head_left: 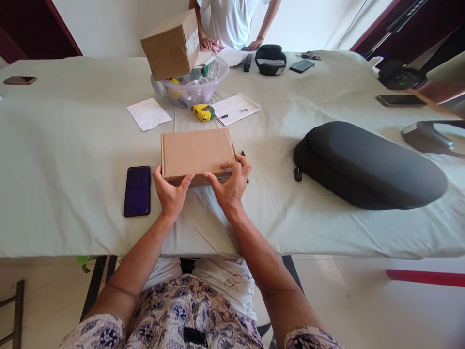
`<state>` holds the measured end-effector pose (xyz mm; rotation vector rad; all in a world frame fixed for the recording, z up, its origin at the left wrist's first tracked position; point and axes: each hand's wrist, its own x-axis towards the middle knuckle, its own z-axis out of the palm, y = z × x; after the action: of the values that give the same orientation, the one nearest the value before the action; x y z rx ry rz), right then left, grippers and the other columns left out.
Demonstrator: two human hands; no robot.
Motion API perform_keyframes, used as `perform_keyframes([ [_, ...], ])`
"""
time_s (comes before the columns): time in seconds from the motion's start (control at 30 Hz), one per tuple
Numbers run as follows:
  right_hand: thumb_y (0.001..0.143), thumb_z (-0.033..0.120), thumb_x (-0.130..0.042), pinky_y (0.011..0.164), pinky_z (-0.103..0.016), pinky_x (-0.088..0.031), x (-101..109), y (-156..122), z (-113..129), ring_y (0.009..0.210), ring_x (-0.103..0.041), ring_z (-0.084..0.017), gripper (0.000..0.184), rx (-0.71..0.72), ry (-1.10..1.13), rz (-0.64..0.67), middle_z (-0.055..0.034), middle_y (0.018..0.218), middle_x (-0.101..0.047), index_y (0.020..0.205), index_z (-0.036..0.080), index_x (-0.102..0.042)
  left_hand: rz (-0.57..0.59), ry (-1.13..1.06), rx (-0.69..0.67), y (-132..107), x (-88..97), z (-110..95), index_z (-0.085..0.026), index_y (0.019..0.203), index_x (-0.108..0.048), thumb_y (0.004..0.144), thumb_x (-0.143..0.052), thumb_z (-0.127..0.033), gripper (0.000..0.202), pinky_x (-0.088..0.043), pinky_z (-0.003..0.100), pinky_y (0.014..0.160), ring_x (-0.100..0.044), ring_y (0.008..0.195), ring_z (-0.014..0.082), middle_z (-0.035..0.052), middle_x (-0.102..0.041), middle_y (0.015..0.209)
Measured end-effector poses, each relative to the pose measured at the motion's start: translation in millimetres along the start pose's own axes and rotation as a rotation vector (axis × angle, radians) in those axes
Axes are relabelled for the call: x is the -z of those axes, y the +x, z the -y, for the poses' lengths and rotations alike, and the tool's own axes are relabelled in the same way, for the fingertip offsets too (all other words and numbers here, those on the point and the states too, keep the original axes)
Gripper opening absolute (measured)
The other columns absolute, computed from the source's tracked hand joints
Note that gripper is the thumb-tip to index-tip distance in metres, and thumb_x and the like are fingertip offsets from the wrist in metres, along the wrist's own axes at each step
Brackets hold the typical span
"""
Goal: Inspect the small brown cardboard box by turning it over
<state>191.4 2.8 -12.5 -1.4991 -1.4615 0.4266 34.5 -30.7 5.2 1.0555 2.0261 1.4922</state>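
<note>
A brown cardboard box [196,151] lies closed in front of me on the cloth-covered table [276,228]. My left hand [171,195] grips its near left corner, thumb along the front face and fingers around the left side. At the near right corner, my right hand [232,183] has its thumb on the front and its fingers bent over the right edge. The undersides of the fingers are partly hidden. A dark pen-like object [243,154] shows just beyond the right hand. Left of the box lies a phone [137,191] with its screen up.
Beyond the box are a yellow tape measure [203,112], papers [148,114] and a filled plastic basin [203,92] with another carton [170,48] on top. A large black case [370,165] takes up the right side. A person [234,24] stands across the table.
</note>
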Motion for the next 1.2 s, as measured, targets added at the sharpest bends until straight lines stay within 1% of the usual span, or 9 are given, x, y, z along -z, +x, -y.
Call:
perform_keyframes([
  [0.27, 0.090, 0.055, -0.066, 0.099, -0.044, -0.052, 10.2, 12.4, -6.3, 0.115, -0.063, -0.024, 0.031, -0.159, 0.375, 0.010, -0.0098, 0.123, -0.067, 0.100, 0.025, -0.066, 0.026, -0.097, 0.047, 12.9, 6.9, 4.4, -0.019, 0.128, -0.050, 0.065, -0.077, -0.078, 0.091, -0.043, 0.048, 0.115, -0.058, 0.126, 0.0318, 0.0170, -0.061, 0.131],
  [0.43, 0.089, 0.053, -0.067, 0.108, -0.047, -0.050, 9.8, 17.2, -8.4, 0.119, -0.066, -0.024, 0.029, -0.280, 0.536, 0.025, -0.0074, 0.124, -0.072, 0.098, 0.026, -0.069, 0.040, -0.178, 0.054, 17.3, 8.6, 5.7, -0.021, 0.130, -0.052, 0.072, -0.075, -0.073, 0.081, -0.042, 0.044, 0.118, -0.058, 0.129, 0.0291, 0.0146, -0.061, 0.134],
  [0.57, 0.088, 0.052, -0.068, 0.110, -0.046, -0.049, 11.6, 20.5, -7.4, 0.121, -0.066, -0.023, 0.029, -0.281, 0.598, 0.046, -0.0060, 0.124, -0.073, 0.102, 0.027, -0.072, 0.038, -0.231, 0.063, 21.7, 9.6, 8.8, -0.022, 0.130, -0.052, 0.073, -0.076, -0.070, 0.078, -0.042, 0.042, 0.118, -0.059, 0.129, 0.0277, 0.0139, -0.062, 0.133],
  [0.67, 0.083, 0.054, -0.073, 0.103, -0.042, -0.054, 11.8, 22.8, -9.1, 0.111, -0.068, -0.021, 0.035, -0.273, 0.643, 0.065, -0.0052, 0.116, -0.074, 0.106, 0.027, -0.072, 0.008, -0.248, 0.068, 24.6, 10.3, 10.6, -0.022, 0.127, -0.054, 0.072, -0.077, -0.071, 0.077, -0.042, 0.042, 0.118, -0.059, 0.128, 0.0277, 0.0135, -0.063, 0.130],
  [0.8, 0.077, 0.057, -0.077, 0.090, -0.037, -0.057, 6.1, 23.1, -18.2, 0.095, -0.068, -0.019, 0.040, -0.315, 0.655, 0.100, -0.0032, 0.100, -0.073, 0.103, 0.027, -0.071, -0.027, -0.226, 0.061, 27.6, 11.3, 12.1, -0.022, 0.127, -0.055, 0.073, -0.077, -0.068, 0.075, -0.042, 0.040, 0.118, -0.059, 0.129, 0.0274, 0.0131, -0.064, 0.130],
  [0.93, 0.073, 0.055, -0.079, 0.077, -0.031, -0.055, -3.0, 19.6, -29.7, 0.085, -0.065, -0.016, 0.041, -0.401, 0.672, 0.219, -0.0011, 0.092, -0.070, 0.099, 0.025, -0.067, -0.051, -0.255, 0.031, 32.3, 12.0, 17.3, -0.020, 0.123, -0.058, 0.079, -0.073, -0.066, 0.065, -0.047, 0.035, 0.112, -0.062, 0.126, 0.0243, 0.0108, -0.066, 0.125],
  [1.03, 0.072, 0.050, -0.077, 0.071, -0.028, -0.051, -6.3, 17.5, -34.6, 0.077, -0.061, -0.013, 0.036, -0.467, 0.613, 0.287, 0.0007, 0.084, -0.067, 0.093, 0.023, -0.064, -0.030, -0.293, 0.031, 35.9, 12.1, 22.3, -0.021, 0.122, -0.059, 0.077, -0.076, -0.064, 0.065, -0.047, 0.034, 0.112, -0.063, 0.123, 0.0230, 0.0093, -0.067, 0.125],
  [1.1, 0.073, 0.047, -0.076, 0.067, -0.026, -0.047, -5.7, 17.4, -34.7, 0.070, -0.057, -0.011, 0.032, -0.471, 0.566, 0.284, 0.0030, 0.078, -0.062, 0.088, 0.022, -0.062, -0.033, -0.310, 0.036, 37.5, 11.8, 24.5, -0.021, 0.122, -0.060, 0.076, -0.078, -0.064, 0.066, -0.047, 0.035, 0.113, -0.064, 0.123, 0.0226, 0.0090, -0.067, 0.125],
  [1.2, 0.076, 0.047, -0.076, 0.061, -0.024, -0.042, -1.1, 19.3, -30.6, 0.064, -0.050, -0.009, 0.029, -0.402, 0.543, 0.196, 0.0057, 0.071, -0.054, 0.085, 0.023, -0.061, -0.063, -0.358, 0.034, 39.0, 10.6, 25.1, -0.020, 0.118, -0.062, 0.075, -0.076, -0.067, 0.065, -0.049, 0.034, 0.110, -0.066, 0.118, 0.0219, 0.0093, -0.069, 0.121],
])
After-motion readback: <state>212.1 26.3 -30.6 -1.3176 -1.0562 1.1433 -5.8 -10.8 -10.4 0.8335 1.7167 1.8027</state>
